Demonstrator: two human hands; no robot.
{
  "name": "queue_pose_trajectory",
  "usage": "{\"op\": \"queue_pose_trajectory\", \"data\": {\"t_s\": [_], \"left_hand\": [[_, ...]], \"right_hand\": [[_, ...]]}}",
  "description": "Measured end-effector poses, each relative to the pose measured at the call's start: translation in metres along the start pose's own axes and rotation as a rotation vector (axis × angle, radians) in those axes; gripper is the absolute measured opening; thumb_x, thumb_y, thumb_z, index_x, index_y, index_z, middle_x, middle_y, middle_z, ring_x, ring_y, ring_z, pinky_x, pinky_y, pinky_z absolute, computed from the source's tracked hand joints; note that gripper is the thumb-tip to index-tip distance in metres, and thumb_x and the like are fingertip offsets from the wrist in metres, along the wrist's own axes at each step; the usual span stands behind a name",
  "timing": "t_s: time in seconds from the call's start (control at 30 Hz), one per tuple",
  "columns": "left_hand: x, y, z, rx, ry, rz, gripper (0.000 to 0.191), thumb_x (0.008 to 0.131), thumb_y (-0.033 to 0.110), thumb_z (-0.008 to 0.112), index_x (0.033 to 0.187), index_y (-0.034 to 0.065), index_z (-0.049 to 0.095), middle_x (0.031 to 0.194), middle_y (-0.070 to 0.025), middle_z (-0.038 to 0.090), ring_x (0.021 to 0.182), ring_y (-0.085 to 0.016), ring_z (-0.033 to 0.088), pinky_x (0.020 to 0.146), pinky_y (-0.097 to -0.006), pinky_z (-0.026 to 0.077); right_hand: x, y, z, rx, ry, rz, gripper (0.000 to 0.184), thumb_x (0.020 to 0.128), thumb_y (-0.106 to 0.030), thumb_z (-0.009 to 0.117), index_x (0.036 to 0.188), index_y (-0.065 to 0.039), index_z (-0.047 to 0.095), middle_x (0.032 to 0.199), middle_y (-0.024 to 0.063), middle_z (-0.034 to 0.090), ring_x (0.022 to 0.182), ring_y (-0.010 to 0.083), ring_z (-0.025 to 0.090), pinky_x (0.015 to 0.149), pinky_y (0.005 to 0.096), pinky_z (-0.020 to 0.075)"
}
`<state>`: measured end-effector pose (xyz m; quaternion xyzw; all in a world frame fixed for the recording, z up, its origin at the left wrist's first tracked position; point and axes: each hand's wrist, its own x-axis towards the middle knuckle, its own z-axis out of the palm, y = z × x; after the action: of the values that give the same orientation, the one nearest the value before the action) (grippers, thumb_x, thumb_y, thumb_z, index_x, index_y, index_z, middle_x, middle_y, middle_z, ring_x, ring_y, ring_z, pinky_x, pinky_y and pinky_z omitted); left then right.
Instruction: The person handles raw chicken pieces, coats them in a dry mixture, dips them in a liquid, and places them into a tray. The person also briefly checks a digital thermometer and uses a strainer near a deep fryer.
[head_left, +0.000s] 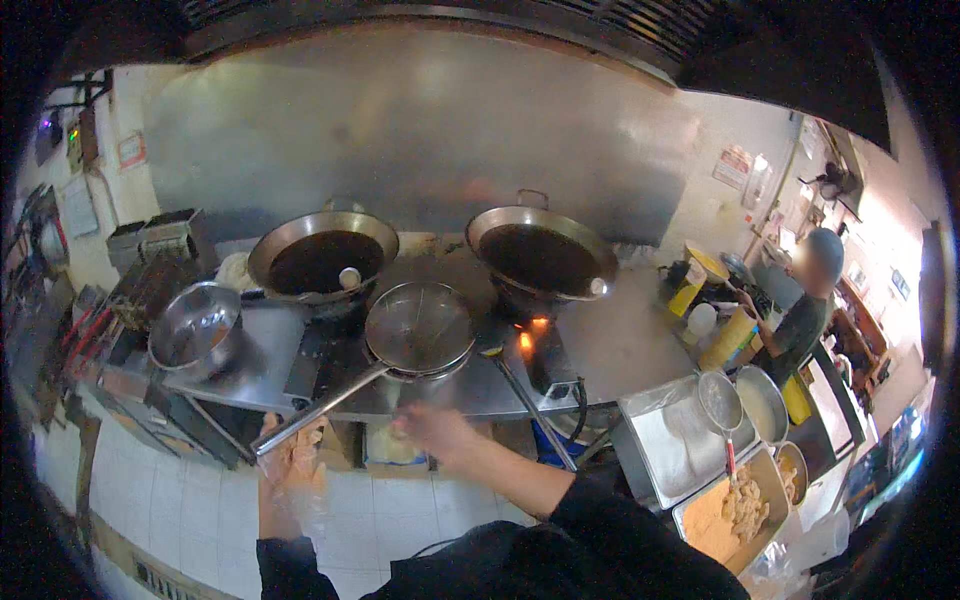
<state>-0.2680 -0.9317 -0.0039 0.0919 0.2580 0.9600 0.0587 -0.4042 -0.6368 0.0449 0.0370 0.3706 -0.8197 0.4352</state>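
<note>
My left hand (283, 463) is low at the counter's front edge, partly behind the long metal handle (322, 411) of a round mesh strainer (420, 327). Clear plastic and something tan show about this hand; I cannot tell whether it is a glove or a bag, or whether the hand grips the handle. To its right, my right hand (439, 436) is blurred in front of the counter, fingers seemingly curled, with its grip unclear. The strainer rests on the stove between two wide metal woks, left (259, 262) and right (476, 217), both holding dark liquid.
Flame (526, 341) burns below the right wok, beside a long-handled tool (529, 405). A steel bowl (180, 360) stands at left. At right are a metal tray (645, 457), a pan of orange-tan crumbs (709, 521) with battered pieces (745, 506), and another person (799, 330).
</note>
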Motion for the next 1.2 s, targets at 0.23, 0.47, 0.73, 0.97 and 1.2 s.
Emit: {"op": "queue_pose_trajectory", "data": {"t_s": [0.23,0.47,0.73,0.97,1.2], "left_hand": [[0.022,-0.014,0.056,-0.219,0.026,-0.522,0.073,0.09,0.035,0.068,0.144,-0.0043,0.038,0.099,-0.0139,0.065,0.07,-0.018,0.064,0.052,-0.0337,0.054],[0.01,-0.037,0.134,0.43,0.336,-0.292,0.033,0.089,0.019,0.066,0.111,-0.0053,0.066,0.081,-0.003,0.064,0.059,-0.006,0.052,0.049,-0.0204,0.037],[-0.011,-0.014,0.162,0.308,0.16,-0.321,0.023,0.086,0.015,0.068,0.099,-0.0021,0.06,0.068,-0.0033,0.056,0.057,-0.011,0.055,0.048,-0.0248,0.042],[0.005,-0.012,0.157,0.436,0.072,-0.234,0.062,0.081,0.014,0.07,0.133,-0.0115,0.046,0.072,-0.001,0.051,0.061,-0.009,0.049,0.056,-0.0224,0.04],[0.008,-0.008,0.175,0.53,0.171,-0.139,0.056,0.082,0.016,0.069,0.128,-0.0099,0.051,0.066,-0.0012,0.051,0.055,-0.008,0.05,0.05,-0.0225,0.039]], "right_hand": [[-0.002,-0.025,-0.045,-0.205,0.141,-0.044,0.015,0.096,-0.007,0.053,0.111,-0.004,0.051,0.091,0.0131,0.059,0.078,0.0224,0.059,0.076,0.0414,0.0552],[-0.029,-0.053,-0.05,-0.008,0.261,-0.044,0.02,0.1,-0.011,0.047,0.12,-0.008,0.048,0.09,0.0135,0.058,0.057,0.012,0.044,0.041,0.0235,0.0277],[-0.058,-0.042,-0.091,-1.162,0.527,-0.53,0.039,0.102,-0.021,0.05,0.139,-0.009,0.05,0.075,0.0109,0.061,0.06,0.0168,0.055,0.046,0.0303,0.041],[-0.085,-0.04,-0.104,-1.598,0.557,-0.566,0.038,0.1,-0.019,0.05,0.133,-0.003,0.055,0.103,0.0292,0.066,0.098,0.0439,0.065,0.079,0.0456,0.0519],[-0.077,-0.04,-0.103,-1.617,0.541,-0.563,0.038,0.098,-0.013,0.05,0.133,0.0,0.054,0.109,0.0281,0.066,0.099,0.0431,0.065,0.082,0.045,0.0531]]}}
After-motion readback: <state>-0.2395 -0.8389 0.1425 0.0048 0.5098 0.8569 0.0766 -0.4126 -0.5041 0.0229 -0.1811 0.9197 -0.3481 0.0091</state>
